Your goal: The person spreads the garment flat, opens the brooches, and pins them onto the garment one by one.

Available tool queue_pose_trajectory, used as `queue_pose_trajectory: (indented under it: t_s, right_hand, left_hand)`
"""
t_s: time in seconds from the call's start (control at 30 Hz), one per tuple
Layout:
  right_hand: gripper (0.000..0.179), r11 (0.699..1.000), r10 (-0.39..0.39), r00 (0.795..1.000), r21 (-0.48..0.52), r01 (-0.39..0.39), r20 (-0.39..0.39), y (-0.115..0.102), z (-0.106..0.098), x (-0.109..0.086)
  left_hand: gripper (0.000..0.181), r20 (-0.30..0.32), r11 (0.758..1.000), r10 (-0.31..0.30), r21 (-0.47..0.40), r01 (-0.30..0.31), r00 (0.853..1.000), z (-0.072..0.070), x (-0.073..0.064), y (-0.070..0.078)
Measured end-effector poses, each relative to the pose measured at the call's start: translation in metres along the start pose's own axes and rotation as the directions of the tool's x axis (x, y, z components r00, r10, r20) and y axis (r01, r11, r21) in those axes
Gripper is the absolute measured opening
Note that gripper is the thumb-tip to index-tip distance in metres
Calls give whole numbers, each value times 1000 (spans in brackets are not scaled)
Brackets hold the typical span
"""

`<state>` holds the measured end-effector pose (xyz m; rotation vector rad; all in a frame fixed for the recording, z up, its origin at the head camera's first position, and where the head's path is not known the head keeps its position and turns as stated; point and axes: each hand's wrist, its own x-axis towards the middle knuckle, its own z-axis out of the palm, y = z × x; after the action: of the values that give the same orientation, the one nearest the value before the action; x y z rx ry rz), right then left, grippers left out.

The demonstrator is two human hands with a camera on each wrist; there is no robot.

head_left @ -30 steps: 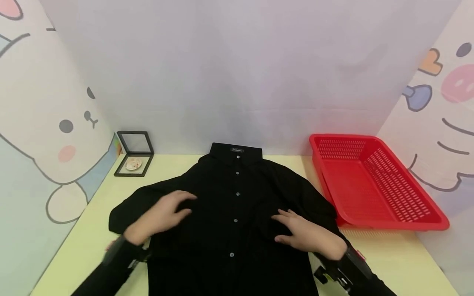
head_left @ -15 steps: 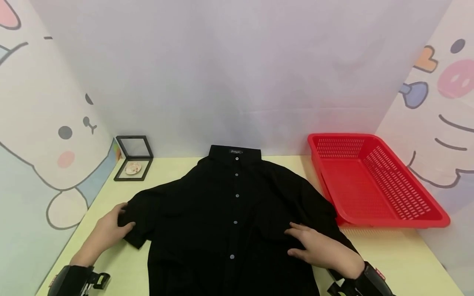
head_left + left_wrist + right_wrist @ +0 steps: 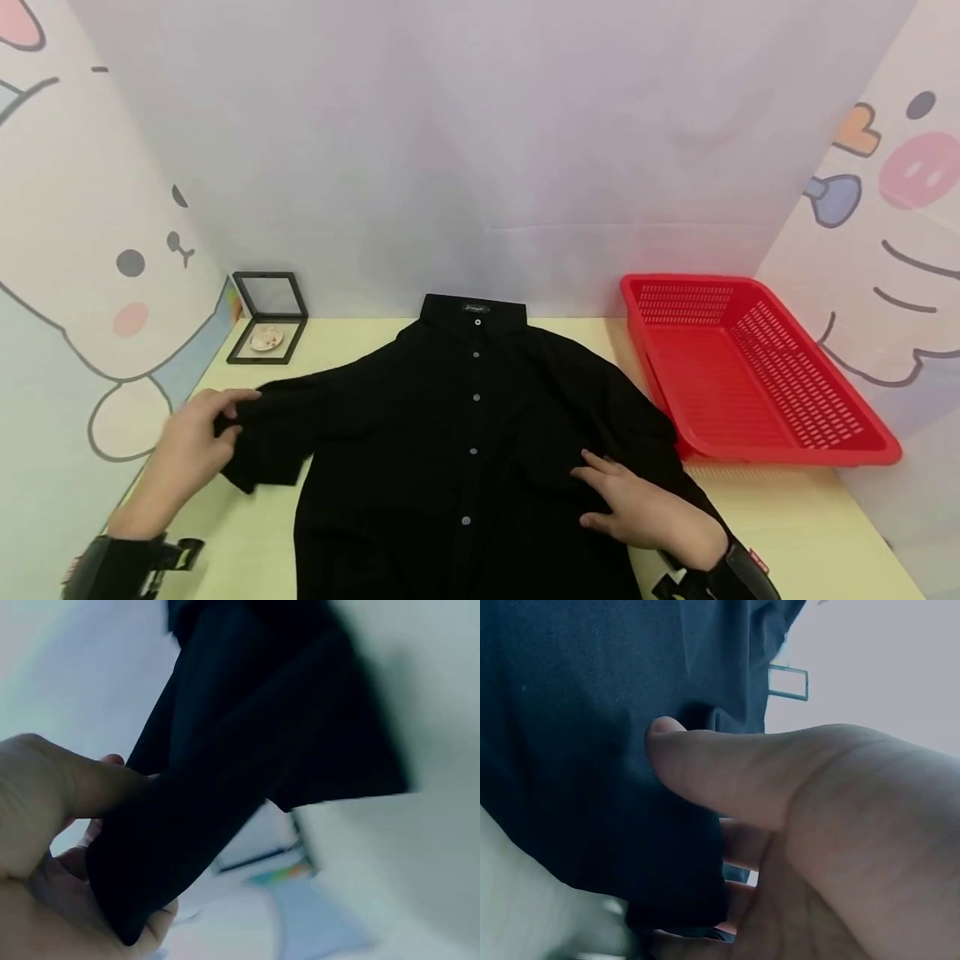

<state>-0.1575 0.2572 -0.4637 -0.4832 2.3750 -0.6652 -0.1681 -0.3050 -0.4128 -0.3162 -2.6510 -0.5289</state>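
A black short-sleeved shirt [image 3: 397, 467] lies spread with its buttoned front up and its collar [image 3: 476, 310] at the back. At the left, my left hand [image 3: 191, 442] pinches the sleeve [image 3: 273, 425], also seen in the left wrist view; its free end hangs down as a loose flap. My right hand [image 3: 637, 504] rests over the shirt's right side near the other sleeve [image 3: 626, 408], with fingers extended. In the right wrist view, the thumb [image 3: 720, 765] lies straight in front of dark cloth [image 3: 592, 787], and the cloth partly hides the other fingers.
A red plastic basket [image 3: 795, 457] stands at the right, close to the shirt's sleeve. At the back left is a small black-framed display case [image 3: 258, 361] with a pale round object [image 3: 266, 337]. A pale curtain backs the yellow table [image 3: 795, 525], with cartoon panels on both sides.
My left hand has moved from the shirt's chest out to the left sleeve, gripped it and drawn it outward to the left. My right hand has shifted slightly right and down.
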Motion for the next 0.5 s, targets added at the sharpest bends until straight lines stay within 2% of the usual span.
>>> queue_pose_trajectory:
  t_s: [0.03, 0.1, 0.2, 0.27, 0.3, 0.37, 0.4, 0.43, 0.47, 0.5]
  right_hand:
    - [68, 1000, 0, 1000, -16, 0, 1, 2, 1, 1]
    - [66, 1000, 23, 1000, 18, -23, -2, -1, 1, 1]
    - [64, 999, 42, 999, -8, -42, -20, -5, 1, 1]
    - [62, 998, 64, 997, -8, -64, -34, -13, 0, -1]
    - [62, 998, 68, 997, -16, -69, -43, -15, -1, -2]
    - [62, 996, 91, 995, -12, -92, -51, -23, -3, -5]
    - [62, 995, 95, 994, -19, -96, -54, -24, -4, -6]
    - [62, 995, 97, 994, -25, -99, -54, -24, -4, -6]
    - [63, 994, 100, 994, -27, -101, -53, -24, -4, -5]
    - [63, 994, 103, 993, -30, -104, -51, -24, -4, -5]
  left_hand:
    - [55, -35, 1000, 8, 8, -8, 999, -9, 2, 1]
    - [58, -120, 999, 30, 30, -27, 992, -27, 4, 3]
    - [57, -257, 996, 80, 50, -70, 963, -49, 5, 11]
    - [60, -313, 992, 127, 53, -116, 941, -57, 4, 19]
    - [62, -312, 989, 150, 47, -143, 938, -58, 3, 23]
    - [66, -253, 982, 189, 38, -185, 949, -55, -2, 31]
    - [69, -195, 979, 204, 38, -201, 959, -50, -5, 33]
    - [73, -116, 977, 212, 33, -210, 970, -45, -10, 37]
    - [74, -36, 975, 222, 25, -221, 974, -38, -15, 39]
    - [75, 51, 972, 231, 18, -232, 972, -32, -20, 41]
